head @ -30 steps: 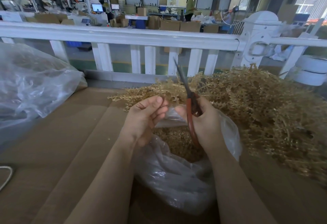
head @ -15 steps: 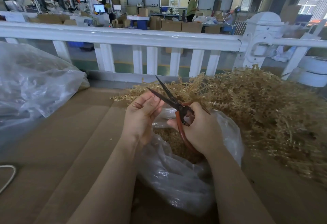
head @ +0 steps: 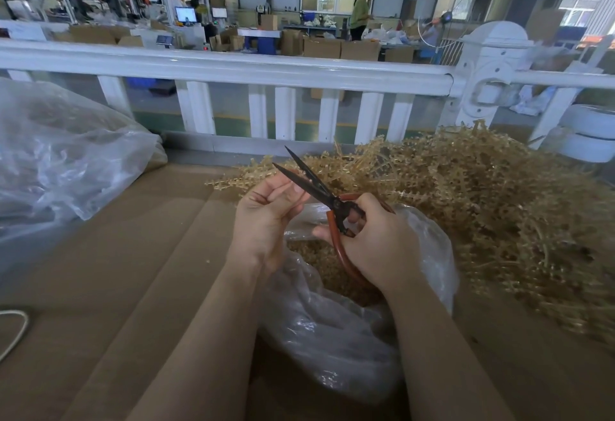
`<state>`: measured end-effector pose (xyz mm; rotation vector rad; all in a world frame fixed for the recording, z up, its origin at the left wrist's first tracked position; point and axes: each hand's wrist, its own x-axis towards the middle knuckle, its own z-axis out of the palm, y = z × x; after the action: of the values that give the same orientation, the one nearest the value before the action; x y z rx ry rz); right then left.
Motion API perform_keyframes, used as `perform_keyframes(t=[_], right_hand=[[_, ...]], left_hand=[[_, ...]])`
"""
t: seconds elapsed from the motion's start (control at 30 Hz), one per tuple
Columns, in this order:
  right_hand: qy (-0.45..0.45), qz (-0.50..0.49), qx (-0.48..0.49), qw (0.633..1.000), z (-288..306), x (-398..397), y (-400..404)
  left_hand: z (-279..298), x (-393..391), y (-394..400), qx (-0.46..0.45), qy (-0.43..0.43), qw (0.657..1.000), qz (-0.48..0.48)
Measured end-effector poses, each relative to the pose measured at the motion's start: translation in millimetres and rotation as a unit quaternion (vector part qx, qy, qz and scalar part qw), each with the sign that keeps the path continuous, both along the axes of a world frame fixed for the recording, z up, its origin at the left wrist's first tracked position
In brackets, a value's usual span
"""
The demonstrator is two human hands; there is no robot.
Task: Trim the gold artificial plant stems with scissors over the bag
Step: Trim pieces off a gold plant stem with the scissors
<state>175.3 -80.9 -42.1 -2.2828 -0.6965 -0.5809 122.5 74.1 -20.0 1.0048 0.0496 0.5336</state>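
Red-handled scissors [head: 327, 199] (blades apart) gripped by right hand [head: 376, 241]; left hand [head: 266, 211] pinches a stem.

Black-bladed scissors with red loop handles [head: 327, 196] gape open above a clear plastic bag [head: 332, 327] of trimmings, beside heaped gold artificial plant stems [head: 482, 207].

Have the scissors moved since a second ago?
Yes. The scissors, then shut and pointing up at the white railing, now tilt left and open in the right hand.
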Motion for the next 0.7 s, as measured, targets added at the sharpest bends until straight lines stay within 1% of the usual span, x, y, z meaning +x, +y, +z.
perform_keyframes(t=[0.13,0.27,0.4,0.5,0.7], right_hand=[[-0.022,-0.002,0.013,1.000,-1.5,-0.3,-0.8],[-0.051,0.004,0.031,0.998,-0.9,-2.1,-1.0],[-0.050,0.015,0.032,0.998,-1.2,-2.6,-1.3],[-0.032,0.020,0.030,0.999,-1.1,-2.4,-1.5],[-0.022,0.012,0.027,0.999,-1.7,-2.6,-1.4]], left_hand=[[-1.4,1.0,0.8,-0.003,0.014,1.000,0.006],[-0.8,0.0,1.2,-0.006,0.007,1.000,0.000],[-2.0,-0.5,2.5,-0.009,0.013,1.000,-0.002],[-3.0,0.3,3.9,-0.024,0.023,0.999,0.003],[-3.0,1.2,2.7,0.017,0.000,1.000,-0.002]])
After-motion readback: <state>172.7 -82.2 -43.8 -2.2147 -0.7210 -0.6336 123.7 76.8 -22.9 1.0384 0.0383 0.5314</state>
